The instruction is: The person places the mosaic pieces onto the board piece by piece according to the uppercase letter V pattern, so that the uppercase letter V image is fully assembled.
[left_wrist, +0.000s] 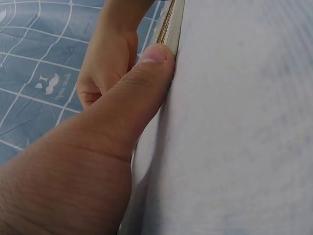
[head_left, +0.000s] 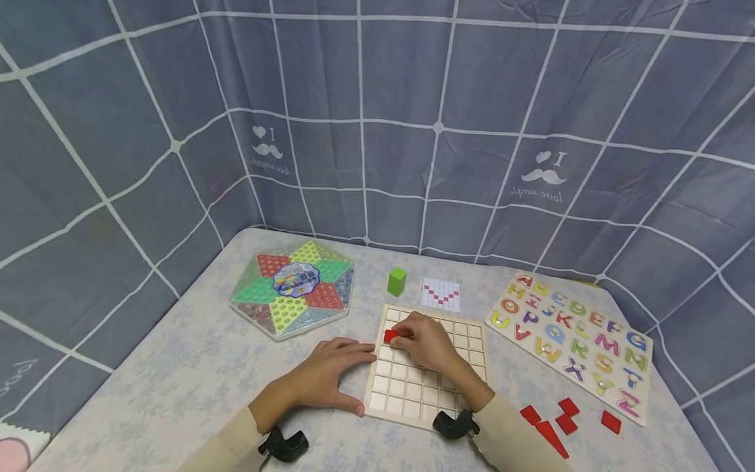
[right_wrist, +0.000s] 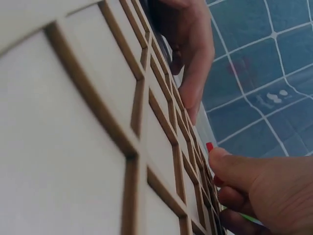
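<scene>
At the far-left cells of the grid board (head_left: pixel 396 388), a red tile (head_left: pixel 389 336) is pinched by the right hand (head_left: pixel 430 341), on its left side, beyond the spread left hand (head_left: pixel 330 373).

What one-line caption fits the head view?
Right hand pinching a red piece over a wooden grid board, left hand touching its edge; a pattern card lies beyond.

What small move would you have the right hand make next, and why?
Probably lower the red tile into a left-column cell of the board: the right hand pinches it there, the left hand touches the board's left side, and the card shows a red V starting near its left edge.
</scene>
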A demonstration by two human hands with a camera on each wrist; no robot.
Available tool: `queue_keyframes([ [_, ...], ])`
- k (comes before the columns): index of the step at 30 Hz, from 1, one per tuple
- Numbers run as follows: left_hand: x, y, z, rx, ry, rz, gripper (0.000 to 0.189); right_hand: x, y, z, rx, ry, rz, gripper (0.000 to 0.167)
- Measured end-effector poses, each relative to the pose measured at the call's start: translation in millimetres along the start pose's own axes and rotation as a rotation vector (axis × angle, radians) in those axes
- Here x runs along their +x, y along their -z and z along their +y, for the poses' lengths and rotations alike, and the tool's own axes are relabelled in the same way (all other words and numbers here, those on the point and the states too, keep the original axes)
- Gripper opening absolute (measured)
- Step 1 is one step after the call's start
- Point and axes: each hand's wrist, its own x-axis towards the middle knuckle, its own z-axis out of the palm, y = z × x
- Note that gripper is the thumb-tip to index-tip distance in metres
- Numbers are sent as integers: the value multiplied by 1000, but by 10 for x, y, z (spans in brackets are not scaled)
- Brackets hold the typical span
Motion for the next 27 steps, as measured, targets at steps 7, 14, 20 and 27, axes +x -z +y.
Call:
queue_keyframes([
  [7,7,-26,-24,6,-21,16,89,-3,-31,3,56,-20,2,17],
  [14,18,-28,-39,11,-26,22,90,13,-21,-3,90,-36,6,15],
  [20,10,-33,-37,5,-14,14,89,19,-55,2,84,-42,3,13],
  [27,5,-32,-21,0,-14,15,89,12,-78,-12,78,-28,22,9],
])
